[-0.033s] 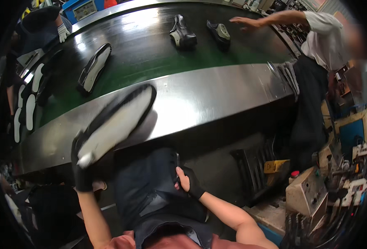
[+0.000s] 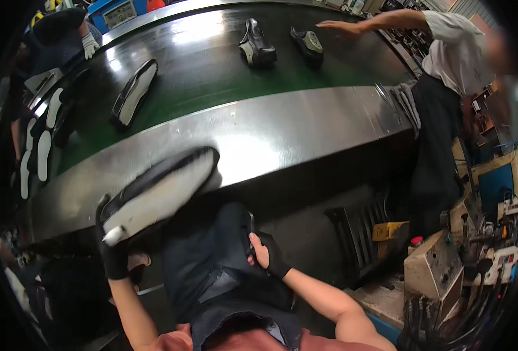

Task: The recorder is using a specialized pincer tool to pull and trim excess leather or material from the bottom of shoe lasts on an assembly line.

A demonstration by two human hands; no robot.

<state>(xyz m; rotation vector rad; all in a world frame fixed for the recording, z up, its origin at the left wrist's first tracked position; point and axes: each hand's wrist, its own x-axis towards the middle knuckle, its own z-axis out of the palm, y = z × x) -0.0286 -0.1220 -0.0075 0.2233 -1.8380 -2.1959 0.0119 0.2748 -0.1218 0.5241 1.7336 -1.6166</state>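
Observation:
My left hand (image 2: 114,254), in a black fingertipless-looking glove, is closed around one end of a black shoe upper (image 2: 162,190). Its pale underside faces up, and its far end hangs over the metal edge of the conveyor; the shoe is blurred. My right hand (image 2: 263,253), in a dark glove with bare thumb and fingers showing, rests curled against my dark apron (image 2: 209,251). A thin dark object with a shiny edge shows beside its fingers, too little seen to name.
A conveyor belt (image 2: 206,82) carries another black shoe upper (image 2: 135,92) and two black shoe pieces (image 2: 257,47) (image 2: 308,45). Pale insole shapes (image 2: 43,155) lie at left. A co-worker's arm (image 2: 387,22) reaches over the belt at right. Machinery (image 2: 434,269) stands at lower right.
The shoe upper in my left hand has swung lower at its far end and lies at a flatter angle. My right hand has barely moved.

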